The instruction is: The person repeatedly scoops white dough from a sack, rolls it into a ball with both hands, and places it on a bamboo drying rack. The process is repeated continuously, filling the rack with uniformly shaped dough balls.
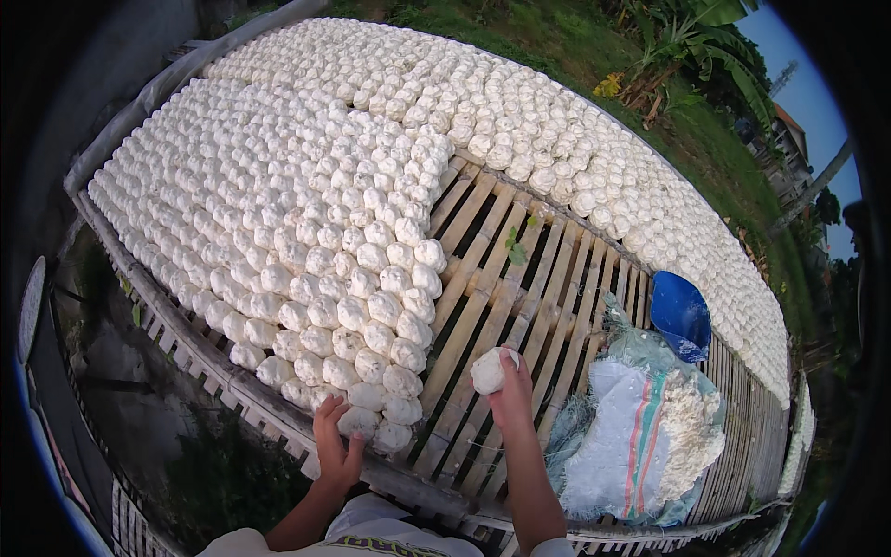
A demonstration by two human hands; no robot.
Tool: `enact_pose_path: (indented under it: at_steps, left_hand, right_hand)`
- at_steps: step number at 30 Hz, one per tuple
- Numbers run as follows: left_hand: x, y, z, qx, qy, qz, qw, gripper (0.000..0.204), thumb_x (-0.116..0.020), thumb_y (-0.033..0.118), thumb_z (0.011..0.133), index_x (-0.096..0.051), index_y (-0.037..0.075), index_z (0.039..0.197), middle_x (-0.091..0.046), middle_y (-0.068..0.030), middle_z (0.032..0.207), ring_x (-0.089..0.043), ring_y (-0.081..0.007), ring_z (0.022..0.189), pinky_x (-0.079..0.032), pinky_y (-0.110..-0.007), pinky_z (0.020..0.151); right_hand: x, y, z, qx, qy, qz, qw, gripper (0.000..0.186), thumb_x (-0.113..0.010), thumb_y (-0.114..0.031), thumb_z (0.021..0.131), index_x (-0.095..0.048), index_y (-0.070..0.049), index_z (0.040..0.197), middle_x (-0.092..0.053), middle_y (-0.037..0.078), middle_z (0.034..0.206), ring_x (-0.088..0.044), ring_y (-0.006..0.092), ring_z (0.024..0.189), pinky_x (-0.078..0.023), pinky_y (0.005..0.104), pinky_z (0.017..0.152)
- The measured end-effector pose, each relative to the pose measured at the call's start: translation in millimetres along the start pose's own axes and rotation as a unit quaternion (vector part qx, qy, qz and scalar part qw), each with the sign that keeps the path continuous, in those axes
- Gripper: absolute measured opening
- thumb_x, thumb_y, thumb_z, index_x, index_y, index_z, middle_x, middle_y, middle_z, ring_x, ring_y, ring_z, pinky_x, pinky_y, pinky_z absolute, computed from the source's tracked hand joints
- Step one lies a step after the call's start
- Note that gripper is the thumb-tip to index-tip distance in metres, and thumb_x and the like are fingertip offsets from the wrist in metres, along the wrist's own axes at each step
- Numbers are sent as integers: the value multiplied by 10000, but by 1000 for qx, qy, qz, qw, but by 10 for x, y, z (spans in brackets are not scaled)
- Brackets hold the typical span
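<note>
My right hand (512, 395) is closed around a rough white ball (494, 371), raised over the bare slats. At the near edge of the laid-out rows, my left hand (336, 450) has its fingers and thumb around another white ball (358, 422), which rests beside its neighbours. Dense rows of similar white lumps (306, 251) cover the left part of the bamboo rack (501, 269). What the balls are made of I cannot tell.
To my right lies an open woven sack (613, 427) with white crumbly material (691, 436) at its mouth. A blue plastic scoop (679, 316) sits just beyond it. Another long band of white lumps (557, 148) runs along the far side. A pole (251, 381) edges the rack's near side.
</note>
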State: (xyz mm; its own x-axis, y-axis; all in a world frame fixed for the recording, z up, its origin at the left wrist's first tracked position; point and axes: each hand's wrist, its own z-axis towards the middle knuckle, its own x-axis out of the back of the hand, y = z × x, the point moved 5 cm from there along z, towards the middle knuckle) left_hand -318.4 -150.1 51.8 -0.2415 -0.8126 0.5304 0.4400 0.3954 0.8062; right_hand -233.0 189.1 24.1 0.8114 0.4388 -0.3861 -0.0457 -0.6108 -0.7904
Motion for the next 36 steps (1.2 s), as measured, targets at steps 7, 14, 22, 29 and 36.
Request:
enact_pose_path:
  at_steps: [7,14,22,29,36]
  left_hand:
    - [-145,4,10,40,7,83,996,467,-696,123,789,-611,36,1240,-659,-177,1264,-596,-400,1220,-383,-539,1087]
    - [-568,-664,-545,297,47,-298,906,327,-707,144,945,-629,1,1229,-616,-70,927,-598,-210,824,-539,-371,768]
    - [-526,-598,-582,139,0,-154,978,71,-556,184,1061,-567,138,1114,-544,70,863,-493,-9,742,-445,-172,620]
    - [-550,-788,-561,136,-14,-110,984,191,-585,121,1042,-603,61,1222,-519,75,947,-482,-32,800,-468,-166,681]
    - [-494,158,-143,-106,-72,151,980,265,-662,157,880,-631,32,1111,-637,-152,1121,-578,-350,1115,-399,-509,985]
  right_hand:
    - [-710,-248,1834,160,-28,-184,969,426,-793,-234,998,-661,-26,1346,-723,64,1140,-693,142,997,-579,325,858]
    - [-1692,-152,3214,338,-84,-274,897,405,-779,-230,1004,-662,-11,1324,-725,120,1202,-704,221,1066,-561,361,935]
    - [-1586,298,3566,191,-173,-276,926,654,-313,-498,1165,-530,-1,1530,-531,221,1573,-506,343,1468,-380,404,1216]
    - [-1200,-42,2592,220,-91,-308,921,736,-291,-535,1168,-444,48,1590,-427,233,1675,-354,329,1592,-252,391,1307]
    - [1294,-324,197,166,-28,-178,970,480,-485,-345,1160,-646,47,1386,-724,130,1287,-681,205,1216,-508,373,1077]
